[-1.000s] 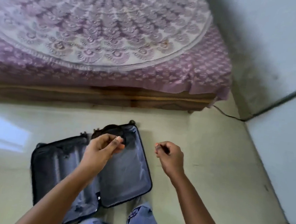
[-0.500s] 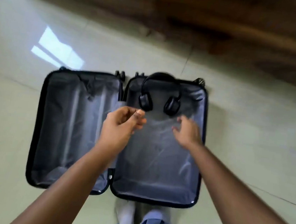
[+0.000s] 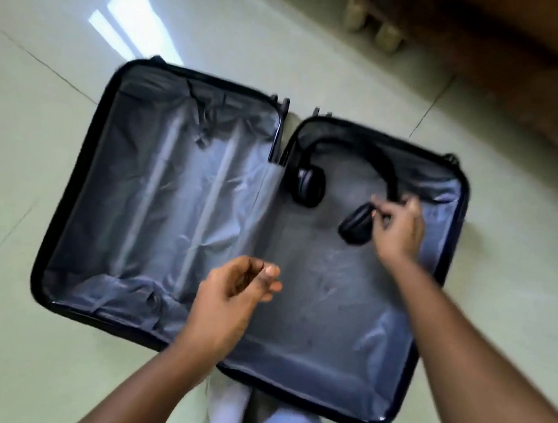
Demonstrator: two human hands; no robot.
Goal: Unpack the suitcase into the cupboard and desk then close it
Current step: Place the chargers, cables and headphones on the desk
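Open suitcase (image 3: 168, 199) on floor: headphones (image 3: 307, 186) lie at 12 o'clock in rt half; rt hand (image 3: 396, 230) grasps band by one earcup, lt hand (image 3: 227, 295) hovers loose, holding nothing.

I'm looking down into a room of a home, most likely a bedroom. The floor (image 3: 33, 340) is pale glossy tile with thin joints, catching a bright patch of window light (image 3: 132, 20). Along the far edge runs the dark wooden base of a piece of furniture (image 3: 529, 48) on short legs. An open suitcase (image 3: 76, 190) lies flat on the tiles, which suits a private living space.
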